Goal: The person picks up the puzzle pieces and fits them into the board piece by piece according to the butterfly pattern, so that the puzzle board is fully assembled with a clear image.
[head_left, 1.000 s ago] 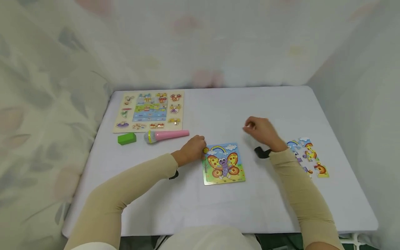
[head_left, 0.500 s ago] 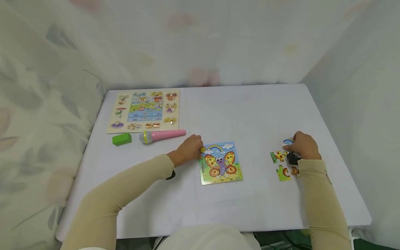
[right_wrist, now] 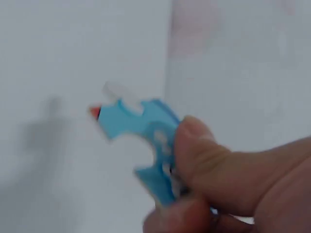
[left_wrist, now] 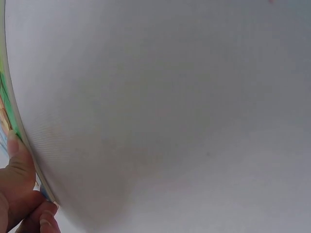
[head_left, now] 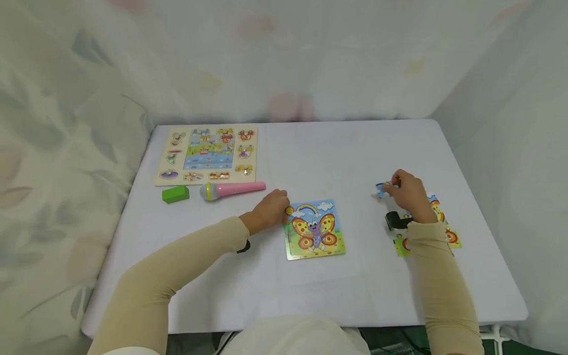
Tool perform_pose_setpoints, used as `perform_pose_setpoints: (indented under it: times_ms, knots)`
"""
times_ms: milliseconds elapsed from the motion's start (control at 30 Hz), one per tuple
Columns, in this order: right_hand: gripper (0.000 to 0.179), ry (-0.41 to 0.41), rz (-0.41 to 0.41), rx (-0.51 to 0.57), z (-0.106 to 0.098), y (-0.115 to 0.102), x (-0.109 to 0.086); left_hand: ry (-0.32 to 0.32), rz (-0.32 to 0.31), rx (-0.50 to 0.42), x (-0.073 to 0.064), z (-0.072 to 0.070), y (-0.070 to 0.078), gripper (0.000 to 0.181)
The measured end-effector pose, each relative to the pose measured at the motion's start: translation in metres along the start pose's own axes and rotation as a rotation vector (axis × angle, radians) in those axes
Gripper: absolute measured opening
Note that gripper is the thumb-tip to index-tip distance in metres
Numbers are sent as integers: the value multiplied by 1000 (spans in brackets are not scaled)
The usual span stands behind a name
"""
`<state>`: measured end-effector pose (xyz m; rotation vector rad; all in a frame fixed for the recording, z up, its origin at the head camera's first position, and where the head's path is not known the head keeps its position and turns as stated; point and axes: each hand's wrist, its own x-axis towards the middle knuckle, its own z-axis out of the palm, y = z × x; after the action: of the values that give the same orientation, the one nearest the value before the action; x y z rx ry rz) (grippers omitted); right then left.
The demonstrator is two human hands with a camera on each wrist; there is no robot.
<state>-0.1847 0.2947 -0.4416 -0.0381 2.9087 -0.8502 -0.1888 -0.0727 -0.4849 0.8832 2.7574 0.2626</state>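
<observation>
A square butterfly puzzle board (head_left: 315, 229) lies near the middle of the white table. My left hand (head_left: 268, 212) grips its upper left corner; in the left wrist view the thumb (left_wrist: 18, 158) lies on the printed face and the other fingers curl at the corner. Right of the board, my right hand (head_left: 409, 192) pinches a blue jigsaw piece (right_wrist: 146, 124) between thumb and fingers, raised over the table. Several loose jigsaw pieces (head_left: 452, 238) lie by the right wrist, partly hidden under the forearm.
A wooden peg puzzle (head_left: 208, 152) lies at the back left. In front of it are a pink toy microphone (head_left: 239, 188) and a green block (head_left: 175, 194). Curtains (head_left: 284, 59) hang behind the table and at its sides.
My right hand went right to the loose pieces, took a blue jigsaw piece, and has come back slightly left and away from me with it. The left hand stays at the board's corner.
</observation>
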Motion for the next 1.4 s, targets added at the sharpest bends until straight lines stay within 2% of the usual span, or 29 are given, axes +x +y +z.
perform_pose_setpoints:
  times_ms: [100, 200, 333, 433, 600, 800, 1000, 1167, 1233, 1300, 1400]
  knots:
    - [20, -79, -126, 118, 18, -38, 4, 3, -7, 8, -1, 1, 1, 34]
    - [18, -198, -210, 246, 47, -72, 8, 9, -11, 14, -2, 1, 0, 34]
    - [21, -307, -197, 326, 88, -98, 12, 10, -6, 19, 1, 1, -1, 35]
    - [25, -295, -154, 248, 105, -105, 13, 16, 13, 36, 4, 1, -1, 34]
    - [29, -205, -123, 72, 114, -104, 10, 25, 56, 43, 8, 1, 0, 34]
    - [36, -167, -149, 4, 120, -99, 6, -16, 39, 33, 10, -2, 2, 35]
    - [47, -100, -206, -50, 123, -103, 5, -8, 29, 39, 8, -1, 3, 34]
    - [38, -73, -193, -19, 114, -98, 10, -31, 10, 32, 5, -3, 5, 34]
    - [32, -26, -155, -9, 99, -86, 16, -28, 1, 36, 4, -6, 5, 33]
    - [32, 29, -98, -24, 75, -66, 23, -20, -6, 45, 4, -7, 5, 32]
    - [39, 84, 41, -75, 32, -25, 28, -21, -17, 45, 5, -7, 4, 32]
